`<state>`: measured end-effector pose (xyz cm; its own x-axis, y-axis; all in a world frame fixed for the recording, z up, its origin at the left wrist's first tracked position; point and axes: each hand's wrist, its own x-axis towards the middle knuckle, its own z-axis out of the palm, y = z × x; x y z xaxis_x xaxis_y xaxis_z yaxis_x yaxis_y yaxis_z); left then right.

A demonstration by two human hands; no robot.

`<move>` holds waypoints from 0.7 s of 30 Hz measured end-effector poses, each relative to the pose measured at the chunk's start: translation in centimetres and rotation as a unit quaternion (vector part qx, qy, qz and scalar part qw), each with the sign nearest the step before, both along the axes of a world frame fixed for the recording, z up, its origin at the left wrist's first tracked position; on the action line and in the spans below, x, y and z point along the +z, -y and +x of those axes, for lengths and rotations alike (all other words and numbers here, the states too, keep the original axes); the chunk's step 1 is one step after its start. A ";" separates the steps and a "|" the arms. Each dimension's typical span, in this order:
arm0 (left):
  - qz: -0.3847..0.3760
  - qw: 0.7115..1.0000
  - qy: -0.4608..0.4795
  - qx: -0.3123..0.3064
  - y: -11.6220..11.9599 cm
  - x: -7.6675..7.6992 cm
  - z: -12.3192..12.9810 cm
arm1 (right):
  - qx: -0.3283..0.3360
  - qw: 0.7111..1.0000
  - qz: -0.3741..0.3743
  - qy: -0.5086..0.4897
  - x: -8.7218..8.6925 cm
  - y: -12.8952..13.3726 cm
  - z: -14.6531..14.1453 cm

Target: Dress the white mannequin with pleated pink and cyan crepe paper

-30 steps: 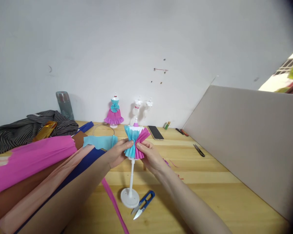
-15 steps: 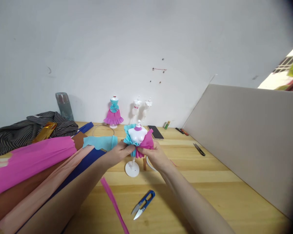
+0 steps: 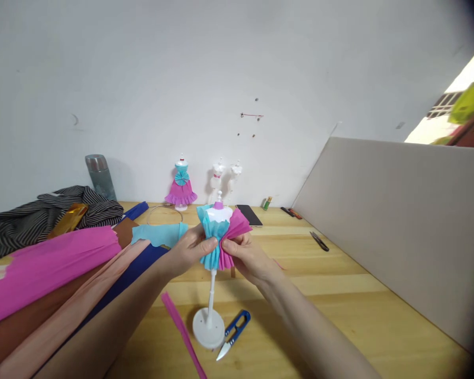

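A small white dress-form mannequin [image 3: 219, 214] on a stand is in front of me, its round base [image 3: 208, 328] nearest to me and overlapping the view of the blue thread snips [image 3: 237, 327]. Pleated blue crepe paper [image 3: 213, 231] wraps one side of its torso, pink crepe paper [image 3: 239, 223] the other. My left hand [image 3: 191, 247] is closed, thumb pressing the blue paper at the waist. Closed too, my right hand [image 3: 247, 255] pinches the pink paper at the waist. Both sets of fingers are partly hidden behind the paper.
Crepe paper sheets [image 3: 63, 258] lie at left, with a striped cloth [image 3: 43, 216] and a flask [image 3: 100, 176] behind. A dressed mannequin [image 3: 181, 184], two bare ones, a phone [image 3: 249, 215] and a green bottle [image 3: 267, 203] stand or lie near the wall. Scissors [image 3: 319, 241] lie right.
The mannequin has tipped, its base swinging towards me beside the snips and more of its pole showing. The blue and pink papers now sit more upright around the torso, both hands still gripping.
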<state>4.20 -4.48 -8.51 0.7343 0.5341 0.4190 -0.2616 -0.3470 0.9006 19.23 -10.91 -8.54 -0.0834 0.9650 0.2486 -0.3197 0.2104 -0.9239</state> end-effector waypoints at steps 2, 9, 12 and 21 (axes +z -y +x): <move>-0.029 0.999 0.000 -0.014 -0.3 -0.5 0.1 | 0.008 1.000 -0.017 -0.008 0.2 0.1 -0.3; -0.070 0.997 -0.023 0.000 -1.0 -1.5 0.2 | 0.011 0.995 -0.065 -0.069 -0.2 -0.2 -0.6; -0.067 0.997 -0.026 0.008 -1.1 -1.8 0.2 | 0.008 0.994 -0.067 -0.086 -0.2 -0.4 -0.7; -0.221 0.972 0.079 0.012 -0.6 -3.6 1.8 | -0.055 0.995 -0.073 -0.052 -0.1 -0.4 -0.5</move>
<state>6.04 -3.84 -12.12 0.6645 0.7038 0.2510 -0.4050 0.0569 0.9126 18.74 -10.51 -8.60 0.0426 0.9933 0.1075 -0.3969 0.1156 -0.9106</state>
